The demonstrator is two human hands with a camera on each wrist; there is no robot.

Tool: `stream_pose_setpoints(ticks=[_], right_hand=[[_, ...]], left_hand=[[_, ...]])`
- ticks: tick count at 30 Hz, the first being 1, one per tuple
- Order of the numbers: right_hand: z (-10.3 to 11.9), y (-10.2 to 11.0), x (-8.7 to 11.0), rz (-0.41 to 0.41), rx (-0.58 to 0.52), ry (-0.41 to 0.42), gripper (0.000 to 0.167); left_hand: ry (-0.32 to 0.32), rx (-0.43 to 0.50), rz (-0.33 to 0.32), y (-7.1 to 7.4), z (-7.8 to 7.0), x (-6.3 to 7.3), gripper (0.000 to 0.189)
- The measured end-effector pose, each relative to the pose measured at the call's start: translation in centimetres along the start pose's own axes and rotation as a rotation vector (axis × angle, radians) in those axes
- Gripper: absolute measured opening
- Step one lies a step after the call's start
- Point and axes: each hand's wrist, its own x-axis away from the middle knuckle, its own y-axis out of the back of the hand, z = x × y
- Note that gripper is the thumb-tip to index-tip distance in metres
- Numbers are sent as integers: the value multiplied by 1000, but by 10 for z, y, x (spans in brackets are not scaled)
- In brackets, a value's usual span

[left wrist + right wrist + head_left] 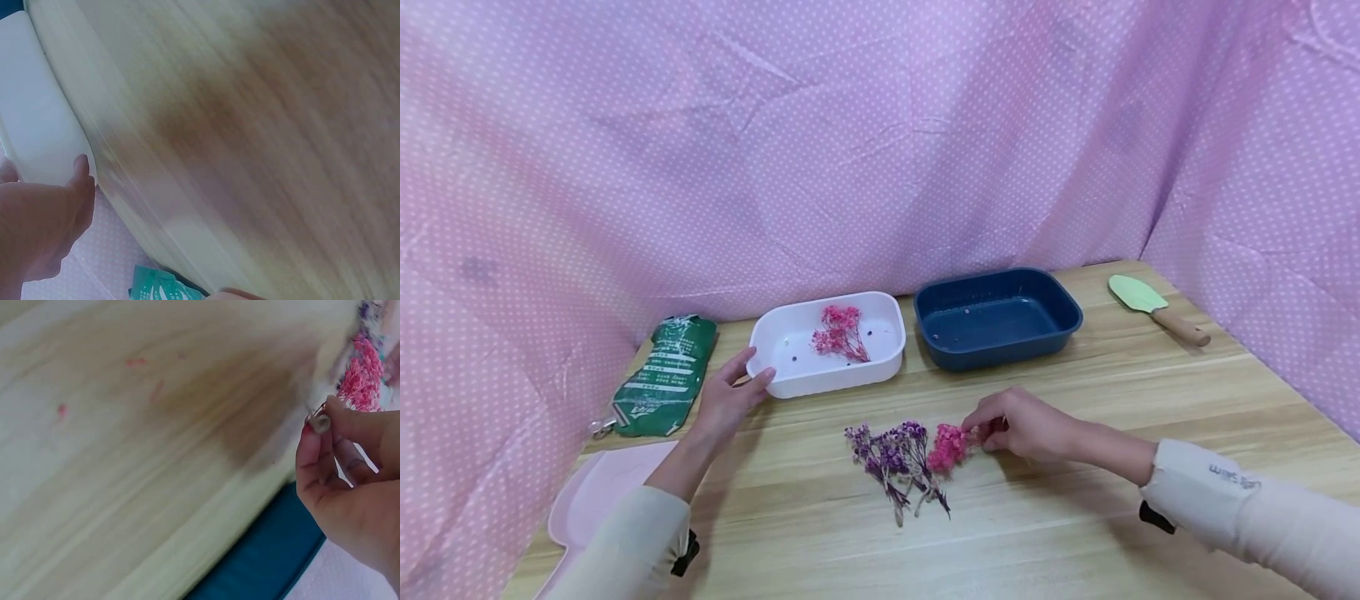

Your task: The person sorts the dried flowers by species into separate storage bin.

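Note:
My right hand (1026, 423) pinches the tied stem end of a small bunch of pink dried flowers (948, 447) between thumb and fingertips. In the right wrist view the stems show a knot of twine (320, 423) at the fingertips. Beside the pink heads, bunches of purple dried flowers (891, 450) lie on the table. At the left end of a white plastic tub (820, 385), my left hand (730, 400) holds the corner, thumb on the front rim and fingers at the side. Another pink sprig (838, 333) lies inside this tub, among several small holes in its floor.
A dark blue tub (1000, 354) stands right of the white one. A green-bladed trowel (1157, 310) with a wooden handle lies at the far right. On the left are a green printed bag (670, 375) and a pale pink plastic piece (598, 492). Pink dotted cloth (850, 150) hangs behind.

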Motion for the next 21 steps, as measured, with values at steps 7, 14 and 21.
stream_pose_setpoints(ticks=[7, 14, 21], right_hand=[[1, 14, 1, -47, -218, -105, 36], [6, 15, -5, -86, -334, -186, 39], [14, 20, -21, -99, -398, -190, 37]], left_hand=[[-4, 3, -2, 2, 0, 1, 74], [-6, -4, -7, 2, -1, 0, 75], [0, 4, -9, 1, 1, -1, 75]])
